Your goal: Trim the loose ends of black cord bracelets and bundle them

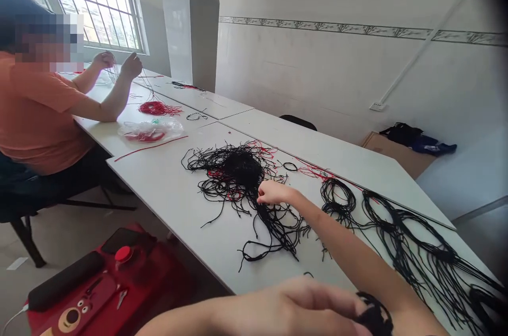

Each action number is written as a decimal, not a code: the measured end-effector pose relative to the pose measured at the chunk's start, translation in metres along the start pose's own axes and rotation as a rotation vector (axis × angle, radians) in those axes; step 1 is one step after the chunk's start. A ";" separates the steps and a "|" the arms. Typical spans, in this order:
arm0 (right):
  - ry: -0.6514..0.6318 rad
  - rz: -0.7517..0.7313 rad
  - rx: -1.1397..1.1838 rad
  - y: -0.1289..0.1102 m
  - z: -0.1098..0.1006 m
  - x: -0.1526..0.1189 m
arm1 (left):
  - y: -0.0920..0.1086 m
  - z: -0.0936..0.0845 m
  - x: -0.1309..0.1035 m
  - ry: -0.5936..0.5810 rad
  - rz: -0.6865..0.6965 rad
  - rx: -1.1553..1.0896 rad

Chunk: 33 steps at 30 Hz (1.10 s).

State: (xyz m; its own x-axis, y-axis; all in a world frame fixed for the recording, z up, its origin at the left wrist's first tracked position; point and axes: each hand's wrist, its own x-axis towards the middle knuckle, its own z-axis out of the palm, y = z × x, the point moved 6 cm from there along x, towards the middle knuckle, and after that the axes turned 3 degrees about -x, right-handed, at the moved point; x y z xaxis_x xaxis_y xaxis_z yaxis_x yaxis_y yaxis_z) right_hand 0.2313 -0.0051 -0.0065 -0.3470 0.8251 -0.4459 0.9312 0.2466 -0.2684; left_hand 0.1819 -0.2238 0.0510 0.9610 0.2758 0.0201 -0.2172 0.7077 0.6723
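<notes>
My right hand [273, 191] is stretched out over the white table, its fingers curled closed at the edge of a tangled pile of black cords [242, 169]. Strands run down from beneath that hand, and its fingertips are partly hidden. Red cords show in and behind the pile. Close to the camera at the bottom, my left hand [309, 304] has bent fingers around a bunch of black cord [375, 315], beside my right forearm. The frame's lower edge cuts off part of this hand.
Coiled black cord bundles [420, 235] lie along the right side of the table [159, 188]. A clear plastic bag [153, 128] and a red coil [156, 108] lie further left. Another person [39, 108] sits there holding thin cords. A red stool [119, 283] stands below, carrying a phone.
</notes>
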 end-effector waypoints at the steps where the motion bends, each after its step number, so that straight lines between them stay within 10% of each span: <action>1: 0.036 -0.024 0.023 0.001 -0.012 -0.002 | 0.004 -0.002 -0.002 0.025 0.010 0.014; 6: 0.422 -0.146 0.214 0.007 -0.121 -0.033 | 0.015 -0.009 0.003 0.056 0.062 -0.004; 10: 1.016 -0.220 0.359 0.005 -0.209 -0.069 | 0.020 -0.008 0.022 0.036 0.118 -0.013; 14: 1.236 -0.350 0.410 -0.009 -0.245 -0.082 | 0.029 -0.010 0.036 0.066 0.166 -0.029; 21: 0.971 -0.380 0.493 -0.017 -0.232 -0.077 | 0.050 -0.027 0.049 0.160 0.294 -0.040; 30: 0.742 -0.502 0.739 -0.012 -0.173 -0.092 | 0.124 -0.084 0.010 0.933 0.919 0.424; 33: 0.709 -0.544 0.773 -0.012 -0.158 -0.102 | 0.143 -0.095 0.009 1.139 0.924 0.722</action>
State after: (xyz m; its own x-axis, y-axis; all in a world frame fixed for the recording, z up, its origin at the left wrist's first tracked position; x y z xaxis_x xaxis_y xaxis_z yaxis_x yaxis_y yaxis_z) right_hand 0.2730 -0.0117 0.1773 -0.3114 0.8644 0.3947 0.2808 0.4805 -0.8308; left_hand 0.1435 -0.0581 0.0773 -0.1295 0.9501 0.2839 -0.1787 -0.3040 0.9358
